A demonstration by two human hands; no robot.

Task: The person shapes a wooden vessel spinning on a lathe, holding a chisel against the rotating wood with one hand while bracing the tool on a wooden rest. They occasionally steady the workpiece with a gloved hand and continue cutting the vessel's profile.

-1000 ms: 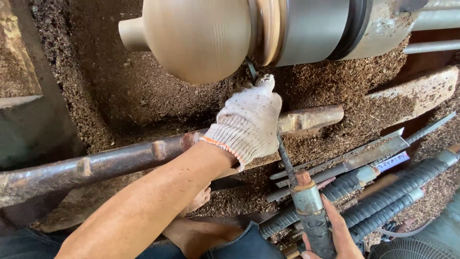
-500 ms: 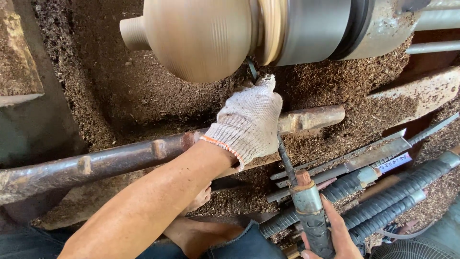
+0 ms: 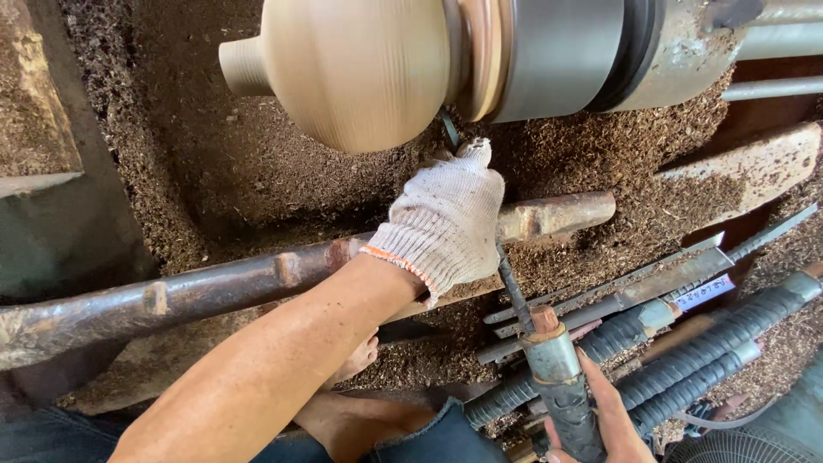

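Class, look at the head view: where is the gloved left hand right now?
The gloved left hand sits mid-frame on the rusty tool rest bar, just below the rounded wooden workpiece, steadying the turning tool.

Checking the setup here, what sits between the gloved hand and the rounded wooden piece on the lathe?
In the head view, only the dark tool tip spans between the left hand and wooden piece.

Location: a wood-turning workshop. Indicators: a lathe [image 3: 549, 51] carrying a rounded wooden blank [image 3: 360, 69]; a rusty tool rest [image 3: 257, 287] running below it; thick wood shavings [image 3: 257, 171] over the bed; long-handled turning tools [image 3: 651, 300] laid alongside.
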